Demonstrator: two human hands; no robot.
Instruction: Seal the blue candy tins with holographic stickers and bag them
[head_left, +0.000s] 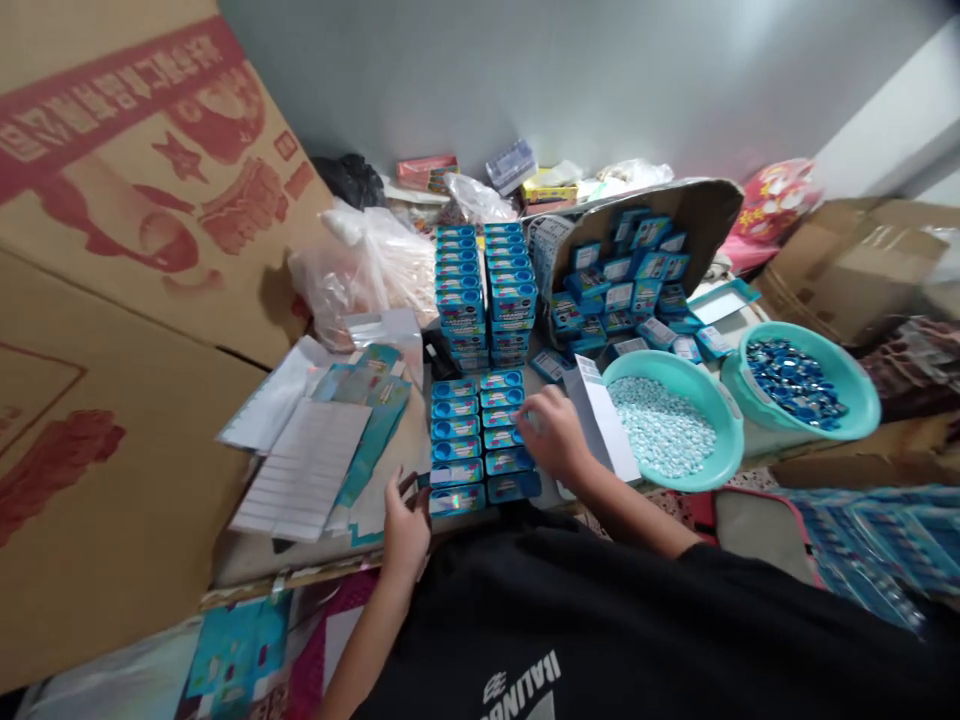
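Two columns of small blue boxes [455,427] lie in front of me, their printed faces with dark round areas turned up. At the near left end of these columns is my left hand [406,525], thumb and fingers curled round a small dark piece beside the boxes; what it is I cannot make out. Over the right column, my right hand [553,432] is closed with its fingertips pinched together. Whatever sits in that pinch is too small to name. Behind the columns stand two tall stacks of the same blue boxes [460,290].
To the right are a turquoise basin [731,455] of pale small pieces and another basin [862,405] of blue wrapped pieces. A carton [712,215] spills blue boxes behind them. Flat card sheets [300,470] lie left, beside a large cardboard box [135,350].
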